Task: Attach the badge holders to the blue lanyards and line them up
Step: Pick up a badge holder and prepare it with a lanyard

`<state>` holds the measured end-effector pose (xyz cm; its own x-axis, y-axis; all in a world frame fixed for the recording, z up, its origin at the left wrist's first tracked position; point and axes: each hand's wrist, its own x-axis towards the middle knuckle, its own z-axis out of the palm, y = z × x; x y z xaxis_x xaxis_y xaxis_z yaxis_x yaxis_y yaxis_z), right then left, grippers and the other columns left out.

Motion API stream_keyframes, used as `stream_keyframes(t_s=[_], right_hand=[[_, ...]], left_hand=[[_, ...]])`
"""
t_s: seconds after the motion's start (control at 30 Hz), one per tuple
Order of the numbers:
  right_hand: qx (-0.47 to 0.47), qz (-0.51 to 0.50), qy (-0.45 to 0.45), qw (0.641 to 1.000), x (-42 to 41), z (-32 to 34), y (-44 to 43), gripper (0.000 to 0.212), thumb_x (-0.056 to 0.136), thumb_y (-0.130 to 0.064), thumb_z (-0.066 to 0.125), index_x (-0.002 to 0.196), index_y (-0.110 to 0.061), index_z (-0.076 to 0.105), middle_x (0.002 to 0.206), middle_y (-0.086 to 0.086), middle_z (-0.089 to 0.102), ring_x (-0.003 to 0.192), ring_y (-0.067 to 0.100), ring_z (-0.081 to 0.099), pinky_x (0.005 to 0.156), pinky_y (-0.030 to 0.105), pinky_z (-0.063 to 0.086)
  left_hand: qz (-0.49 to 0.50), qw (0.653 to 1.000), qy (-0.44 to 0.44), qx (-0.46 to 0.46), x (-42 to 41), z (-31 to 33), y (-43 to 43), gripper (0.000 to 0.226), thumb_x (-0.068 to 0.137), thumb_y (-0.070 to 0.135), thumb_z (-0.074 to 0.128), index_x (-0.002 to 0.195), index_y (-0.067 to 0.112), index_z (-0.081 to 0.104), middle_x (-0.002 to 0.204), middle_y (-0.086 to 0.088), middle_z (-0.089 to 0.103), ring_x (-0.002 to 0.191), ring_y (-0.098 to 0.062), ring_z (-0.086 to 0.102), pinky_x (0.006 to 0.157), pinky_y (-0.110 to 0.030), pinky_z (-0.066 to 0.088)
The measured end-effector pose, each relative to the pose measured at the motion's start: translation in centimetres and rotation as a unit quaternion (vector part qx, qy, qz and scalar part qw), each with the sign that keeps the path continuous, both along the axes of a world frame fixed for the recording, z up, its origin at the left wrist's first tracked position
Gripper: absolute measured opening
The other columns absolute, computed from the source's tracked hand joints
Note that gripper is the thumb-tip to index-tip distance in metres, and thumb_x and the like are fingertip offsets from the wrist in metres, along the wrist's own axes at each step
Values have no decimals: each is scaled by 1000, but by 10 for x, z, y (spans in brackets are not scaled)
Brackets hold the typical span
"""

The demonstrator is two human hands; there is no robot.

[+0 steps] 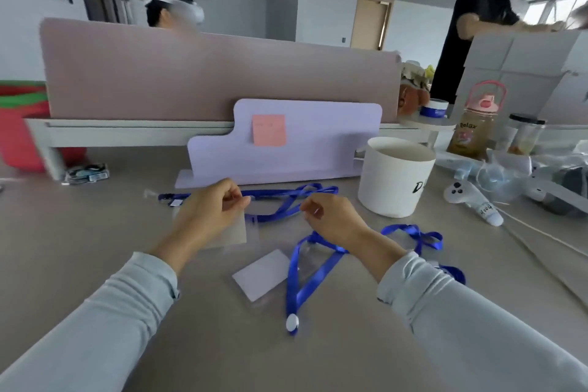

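Note:
My left hand (210, 210) pinches the top of a clear badge holder (234, 231), which hangs above the table. Just to its right, my right hand (334, 219) has its fingers curled round the clip end of a blue lanyard (310, 277); that strap loops down under my wrist to a white clasp near me. A second badge holder (262, 274) with a white card lies flat between my arms. Another blue lanyard (286, 197) stretches across the table behind my hands, with a holder at its left end. A third blue lanyard (420, 235) is bunched at the right.
A lilac stand (318, 143) with a pink sticky note sits behind the work area. A white round tub (394, 178) stands at the right, with a white controller (467, 197), a cable, plastic wrap and bottles beyond. Two people are behind the pink divider (206, 79).

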<state>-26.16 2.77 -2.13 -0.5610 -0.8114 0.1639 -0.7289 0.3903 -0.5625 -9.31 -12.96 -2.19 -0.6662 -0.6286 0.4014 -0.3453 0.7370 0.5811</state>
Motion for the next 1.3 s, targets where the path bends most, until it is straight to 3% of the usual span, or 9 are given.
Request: stream_keyframes(t_s=[0.17,0.27,0.37,0.47,0.6,0.7,0.8,0.9,1.3], right_hand=[[6,72,-6,997,42,-2,-69,17,88,-20,52,99,-22,65,94,-4,65,89,17,61,83,31,52],[20,114,15,993,66,0,-108,16,89,-23,52,99,-22,64,90,-8,60,84,15,58,77,30,49],[31,148,42,988,85,-1,-145,17,90,-21,51,101,-19,64,91,-6,59,88,17,59,81,33,51],[51,162,61,984,98,-6,-178,21,91,-18,48,106,-16,64,94,2,63,86,21,60,77,32,50],[111,172,81,975,109,-18,-209,12,90,-15,46,91,-13,58,80,6,55,74,25,53,58,28,37],[123,164,90,975,115,-27,-219,20,91,-26,49,98,-9,57,93,8,57,83,25,56,68,30,44],[112,163,105,975,120,-30,-223,19,89,-30,51,88,-12,55,94,7,58,88,24,56,78,37,50],[103,165,93,976,121,-31,-222,26,88,-32,54,95,-10,66,98,5,62,91,21,58,82,37,52],[129,194,20,972,112,-18,-201,4,87,-18,57,90,-16,55,95,0,57,85,15,53,71,24,41]], left_hand=[[107,994,-6,-9,61,-1,-42,18,87,38,57,83,21,56,75,8,59,72,-14,56,57,-26,42],[179,983,-9,-34,93,1,-61,22,87,42,56,81,21,57,70,10,59,70,-15,56,51,-22,35],[212,977,2,-22,117,1,-81,22,88,40,55,81,19,59,74,4,63,73,-20,60,62,-30,48],[239,971,20,-17,131,-1,-94,16,88,32,57,82,17,59,79,0,65,76,-24,61,68,-34,50],[252,968,13,-8,134,-5,-100,14,87,30,56,85,17,60,86,0,67,81,-24,62,69,-32,48],[262,965,14,0,134,-6,-103,14,87,31,55,87,18,60,89,1,67,84,-22,62,69,-30,45],[263,965,13,-2,135,-7,-103,14,88,31,55,88,18,61,88,3,65,84,-20,61,66,-28,42],[261,965,22,5,136,-6,-102,14,88,29,56,88,16,60,82,5,61,82,-19,59,64,-26,38],[198,980,24,19,130,-7,-94,10,86,28,59,86,18,59,71,17,52,76,-10,52,65,-23,38]])
